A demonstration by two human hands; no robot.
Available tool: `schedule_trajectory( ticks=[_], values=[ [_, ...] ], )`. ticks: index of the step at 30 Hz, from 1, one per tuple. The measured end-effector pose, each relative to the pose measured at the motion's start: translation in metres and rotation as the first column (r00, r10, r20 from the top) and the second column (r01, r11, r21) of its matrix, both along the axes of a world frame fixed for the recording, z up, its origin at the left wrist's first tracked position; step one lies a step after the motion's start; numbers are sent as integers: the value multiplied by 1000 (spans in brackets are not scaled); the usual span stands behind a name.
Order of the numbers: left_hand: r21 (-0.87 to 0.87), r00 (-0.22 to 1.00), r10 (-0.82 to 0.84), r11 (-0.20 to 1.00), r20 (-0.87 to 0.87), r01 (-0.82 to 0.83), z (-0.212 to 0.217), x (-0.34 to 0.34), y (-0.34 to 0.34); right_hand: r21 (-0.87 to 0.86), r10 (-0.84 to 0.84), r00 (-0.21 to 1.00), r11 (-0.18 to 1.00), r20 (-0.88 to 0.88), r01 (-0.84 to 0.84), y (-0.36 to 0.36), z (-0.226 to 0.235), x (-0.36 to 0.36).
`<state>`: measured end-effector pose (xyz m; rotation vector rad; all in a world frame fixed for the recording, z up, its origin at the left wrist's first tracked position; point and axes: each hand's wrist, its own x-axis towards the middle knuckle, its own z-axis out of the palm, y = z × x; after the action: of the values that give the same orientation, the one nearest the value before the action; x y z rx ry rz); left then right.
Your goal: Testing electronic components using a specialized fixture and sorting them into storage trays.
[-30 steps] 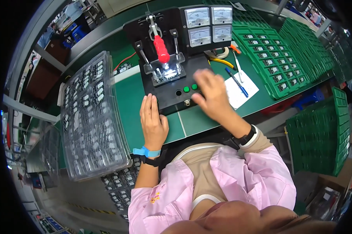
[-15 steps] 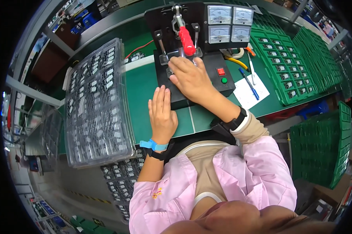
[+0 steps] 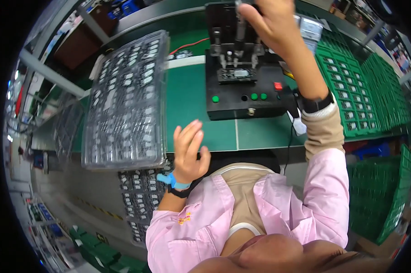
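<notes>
A black test fixture (image 3: 233, 102) stands on the bench, with several green buttons and a red switch on its box. A small circuit board (image 3: 240, 73) with a pale rectangular part sits in the holder under the metal clamp (image 3: 240, 34). My right hand (image 3: 278, 27) is raised at the upper part of the fixture, its thumb beside the clamp's top. Its other fingers are blurred or beyond the picture's top edge, and the clamp's red handle is out of sight. Over the bench's front edge, my left hand (image 3: 189, 154) is open and empty, fingers stretched out, left of the fixture.
At left is a stack of clear plastic trays (image 3: 126, 104) filled with small boards. Green trays (image 3: 349, 93) with boards lie at right, and more green trays (image 3: 378, 195) stack below them. Panel meters (image 3: 309, 32) are partly covered by my right arm. A black cable (image 3: 291, 145) hangs over the edge.
My right hand has gone from the fixture's holder up to the clamp's top, uncovering the circuit board. The red handle has left view. My left hand has drawn back from the fixture; the view has shifted.
</notes>
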<state>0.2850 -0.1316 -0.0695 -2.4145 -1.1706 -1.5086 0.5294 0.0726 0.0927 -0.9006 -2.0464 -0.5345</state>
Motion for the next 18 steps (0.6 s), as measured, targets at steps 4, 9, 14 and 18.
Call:
schedule_trajectory(
  ticks=[4,9,14,18],
  values=[
    [163,956,279,943,90,-291,30,-63,-39,-189,451,892,878,16,-440,-62,-52,-15],
    [368,917,398,848,32,-381,128,-82,-49,-373,38,917,919,397,124,-60,-113,-1],
    [-57,907,342,929,-244,-366,169,-104,57,-279,94,981,959,170,-44,-87,-114,21],
    [-291,845,163,891,-510,-348,67,-191,168,-474,73,989,871,-132,-128,-110,-126,87]
  ],
)
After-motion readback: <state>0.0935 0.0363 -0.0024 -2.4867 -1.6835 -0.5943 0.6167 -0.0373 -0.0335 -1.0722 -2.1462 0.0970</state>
